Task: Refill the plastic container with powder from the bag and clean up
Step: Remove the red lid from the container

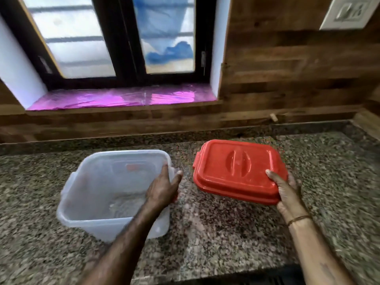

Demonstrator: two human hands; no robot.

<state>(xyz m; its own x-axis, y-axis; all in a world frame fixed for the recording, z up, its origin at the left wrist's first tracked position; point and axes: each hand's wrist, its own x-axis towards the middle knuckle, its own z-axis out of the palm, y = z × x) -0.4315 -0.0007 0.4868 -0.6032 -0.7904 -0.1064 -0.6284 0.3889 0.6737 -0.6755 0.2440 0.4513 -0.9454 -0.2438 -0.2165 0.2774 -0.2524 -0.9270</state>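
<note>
A clear plastic container [98, 190] stands open on the granite counter [226, 233], left of centre, with only a thin trace of white powder on its bottom. My left hand [162, 188] grips its right rim, fingers inside and thumb outside. To the right, my right hand [285, 192] holds the red lid [236, 169] by its near right corner, tilted a little above the counter. No bag of powder is in view.
A wood-panelled wall [287, 75] runs behind the counter. Above it is a window [115, 38] with a pink-lined sill [123, 98]. A white switch plate [349, 13] sits at the top right. The counter's front edge lies near the bottom right.
</note>
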